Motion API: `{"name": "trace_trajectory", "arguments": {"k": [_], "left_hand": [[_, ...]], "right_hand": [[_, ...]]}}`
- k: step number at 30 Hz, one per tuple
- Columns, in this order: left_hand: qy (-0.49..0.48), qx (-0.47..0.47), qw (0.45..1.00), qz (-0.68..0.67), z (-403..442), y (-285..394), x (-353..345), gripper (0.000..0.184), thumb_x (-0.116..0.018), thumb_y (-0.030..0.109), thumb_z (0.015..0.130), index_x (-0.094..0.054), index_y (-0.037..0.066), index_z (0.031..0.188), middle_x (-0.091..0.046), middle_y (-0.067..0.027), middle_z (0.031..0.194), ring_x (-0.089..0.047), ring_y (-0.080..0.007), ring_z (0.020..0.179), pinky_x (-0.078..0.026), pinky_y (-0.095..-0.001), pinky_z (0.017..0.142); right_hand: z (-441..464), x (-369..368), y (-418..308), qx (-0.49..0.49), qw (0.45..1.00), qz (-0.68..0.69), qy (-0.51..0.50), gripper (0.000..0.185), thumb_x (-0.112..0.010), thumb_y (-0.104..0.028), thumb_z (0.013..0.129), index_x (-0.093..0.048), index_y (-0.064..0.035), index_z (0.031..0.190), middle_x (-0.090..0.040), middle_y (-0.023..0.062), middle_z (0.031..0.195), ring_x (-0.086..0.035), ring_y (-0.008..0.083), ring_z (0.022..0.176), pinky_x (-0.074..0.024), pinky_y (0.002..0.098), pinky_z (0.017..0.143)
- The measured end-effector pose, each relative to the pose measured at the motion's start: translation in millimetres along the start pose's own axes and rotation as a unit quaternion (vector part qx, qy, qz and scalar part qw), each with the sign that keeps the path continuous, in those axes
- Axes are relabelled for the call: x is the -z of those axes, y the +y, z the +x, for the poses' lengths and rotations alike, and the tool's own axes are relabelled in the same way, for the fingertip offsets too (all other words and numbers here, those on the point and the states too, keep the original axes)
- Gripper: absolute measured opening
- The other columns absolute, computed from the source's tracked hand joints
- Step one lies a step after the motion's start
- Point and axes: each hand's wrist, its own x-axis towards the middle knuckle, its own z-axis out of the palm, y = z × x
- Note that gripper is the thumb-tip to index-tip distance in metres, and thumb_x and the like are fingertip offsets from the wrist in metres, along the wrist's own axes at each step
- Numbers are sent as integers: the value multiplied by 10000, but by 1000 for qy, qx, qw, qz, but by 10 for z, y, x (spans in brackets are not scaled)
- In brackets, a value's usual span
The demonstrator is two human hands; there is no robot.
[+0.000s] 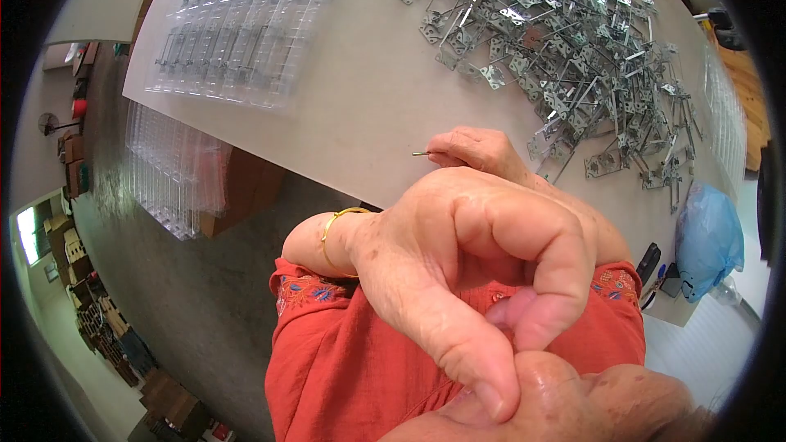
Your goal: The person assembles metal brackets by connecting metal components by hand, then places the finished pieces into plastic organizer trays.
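Large in front of the camera, my left hand point(475, 254) is raised, with a gold bangle point(330, 233) on its wrist. Its fingers curl in toward the thumb, close against my own face at the bottom of the view; no object shows in it. Behind it, my right hand point(479, 150) rests near the table edge, closed on a thin metal rod point(420, 154) whose tip sticks out to the left. Most of the rod is hidden by the fingers. Beyond that hand lies a big heap of metal brackets with rods point(565, 49).
Clear plastic trays point(237, 33) holding metal parts lie at the table's point(352, 74) far left. More stacked trays point(172, 168) stand below beside a cardboard box point(246, 192). A blue plastic bag point(708, 237) sits at the right edge, near a dark tool point(648, 262).
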Motion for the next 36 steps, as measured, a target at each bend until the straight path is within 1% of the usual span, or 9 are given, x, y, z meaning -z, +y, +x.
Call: {"name": "trace_trajectory", "arguments": {"k": [8, 11, 14, 18, 21, 24, 26, 29, 36], "left_hand": [[19, -2, 1000, 0, -25, -47, -10, 407, -894, 318, 871, -683, -24, 929, -626, -115, 935, -599, -178, 747, -508, -288, 622], [12, 22, 1000, -1, 2, -14, -31, 427, -892, 335, 871, -694, -37, 943, -635, -120, 949, -599, -175, 749, -503, -286, 626], [-9, 14, 1000, 19, -6, 2, -2, 419, -899, 325, 866, -700, -40, 924, -639, -120, 922, -600, -177, 742, -497, -285, 611], [17, 7, 999, 33, -4, 30, -46, 383, -914, 289, 854, -692, -23, 869, -630, -114, 868, -599, -181, 727, -493, -286, 588], [117, -69, 990, -31, -149, -201, -244, 374, -919, 274, 848, -680, -13, 848, -622, -114, 856, -592, -181, 714, -491, -284, 577], [186, -78, 977, -66, -220, -238, -365, 372, -921, 267, 846, -672, -8, 839, -616, -113, 852, -582, -179, 702, -491, -285, 572], [139, -48, 988, -38, -159, -143, -302, 373, -921, 265, 847, -668, -8, 839, -612, -111, 850, -577, -178, 696, -492, -286, 571], [19, -14, 1000, 18, -2, -8, -50, 376, -920, 264, 849, -662, -10, 845, -606, -108, 854, -571, -175, 690, -491, -285, 571], [-2, -28, 1000, 8, -32, -49, 2, 374, -910, 263, 864, -654, -10, 866, -603, -105, 876, -568, -169, 687, -489, -288, 569]], "right_hand": [[6, 11, -15, 4, 1000, 0, 3, 146, -759, -64, 904, -713, -62, 1043, -723, 115, 883, -713, 308, 765, -578, 400, 658], [1, -4, 2, 3, 1000, -5, 2, 143, -757, -66, 908, -712, -62, 1044, -724, 115, 891, -712, 310, 771, -577, 401, 660], [-1, 5, -15, -7, 1000, -3, -3, 142, -755, -67, 911, -711, -59, 1045, -723, 119, 898, -710, 313, 777, -574, 402, 660], [12, 12, -31, -10, 1000, 2, -2, 139, -754, -66, 913, -708, -55, 1043, -720, 124, 896, -706, 318, 778, -570, 405, 658], [12, 13, -30, -9, 1000, 0, 0, 136, -754, -65, 914, -707, -54, 1041, -718, 125, 891, -705, 319, 776, -569, 405, 656], [14, 13, -34, -11, 1000, 4, 1, 135, -754, -64, 914, -707, -54, 1040, -716, 125, 886, -704, 319, 774, -569, 405, 654], [17, 15, -40, -13, 1000, 6, 1, 135, -754, -65, 914, -708, -54, 1040, -715, 125, 883, -704, 318, 773, -568, 405, 654], [19, 16, -41, -11, 1000, 3, 0, 134, -754, -66, 913, -707, -55, 1039, -714, 124, 879, -703, 317, 770, -568, 404, 653], [15, 9, -30, -9, 1000, 1, 1, 132, -754, -67, 913, -703, -59, 1034, -709, 116, 873, -699, 313, 760, -564, 403, 650]]}}
